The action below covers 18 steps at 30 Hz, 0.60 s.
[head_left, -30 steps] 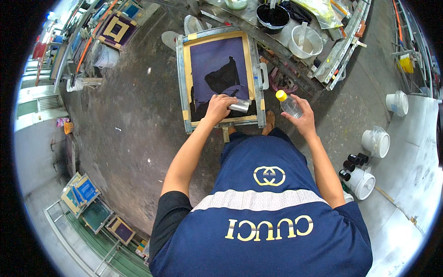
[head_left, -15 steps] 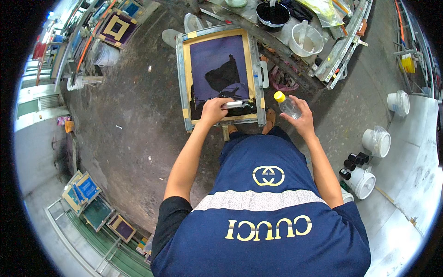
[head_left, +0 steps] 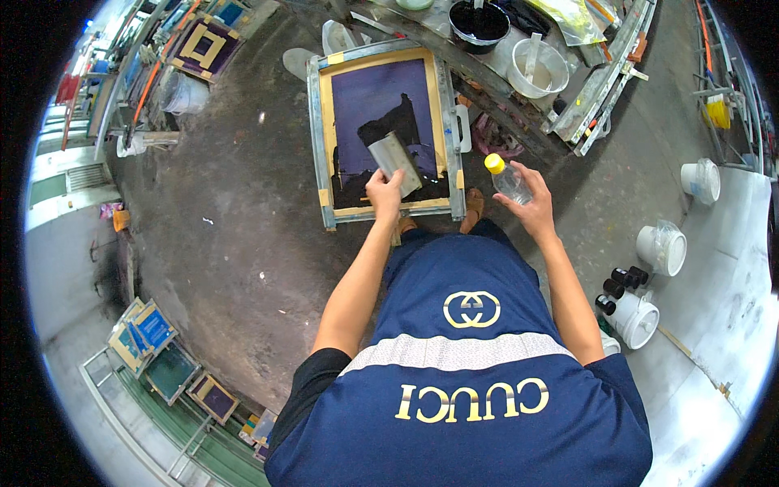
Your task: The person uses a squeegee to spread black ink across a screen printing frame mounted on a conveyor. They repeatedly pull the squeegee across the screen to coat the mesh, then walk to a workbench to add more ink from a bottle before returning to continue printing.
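In my left hand, closed, is a flat silver metal scraper, held at a slant over a screen frame with tan-taped borders. The purple mesh inside carries a black ink patch and more black along its lower edge. My right hand grips a clear plastic bottle with a yellow cap, tilted toward the screen just right of its frame. My feet show below the frame.
A cluttered bench at upper right holds a black ink bucket and a translucent tub. Racked screens stand upper left, stacked screens lower left. White buckets and dark jars stand at right.
The scraper has turned from lying nearly crosswise to a steep slant, with more of its flat face showing and its top higher over the mesh. The right hand is nearly still.
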Motion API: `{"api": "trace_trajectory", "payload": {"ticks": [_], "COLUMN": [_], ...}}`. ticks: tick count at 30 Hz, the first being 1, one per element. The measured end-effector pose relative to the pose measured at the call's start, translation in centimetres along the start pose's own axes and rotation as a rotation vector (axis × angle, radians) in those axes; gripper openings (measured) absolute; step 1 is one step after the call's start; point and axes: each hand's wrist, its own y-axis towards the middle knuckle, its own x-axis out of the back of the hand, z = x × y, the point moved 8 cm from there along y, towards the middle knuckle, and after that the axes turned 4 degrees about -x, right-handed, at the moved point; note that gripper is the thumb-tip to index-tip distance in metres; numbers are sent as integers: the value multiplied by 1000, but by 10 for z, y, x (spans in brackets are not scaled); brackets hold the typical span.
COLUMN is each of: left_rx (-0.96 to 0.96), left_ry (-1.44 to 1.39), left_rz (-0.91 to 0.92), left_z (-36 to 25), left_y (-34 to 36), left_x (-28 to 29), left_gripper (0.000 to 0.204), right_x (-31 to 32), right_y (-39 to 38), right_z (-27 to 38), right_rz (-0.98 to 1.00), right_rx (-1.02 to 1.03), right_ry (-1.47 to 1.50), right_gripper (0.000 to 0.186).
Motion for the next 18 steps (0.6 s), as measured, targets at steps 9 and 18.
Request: {"api": "trace_trajectory", "payload": {"ticks": [9, 18], "left_rx": [-8, -257], "left_ry": [273, 738], "left_rz": [192, -150], "left_z": [27, -39], "left_y": [-7, 39], "left_x": [-31, 127], "left_gripper": [21, 27], "right_x": [10, 7], "right_y": [6, -1], "right_z": [2, -7], "right_rz": [-20, 20], "right_rx": [0, -14], "right_ry": [-12, 11], "right_gripper": [75, 75]}}
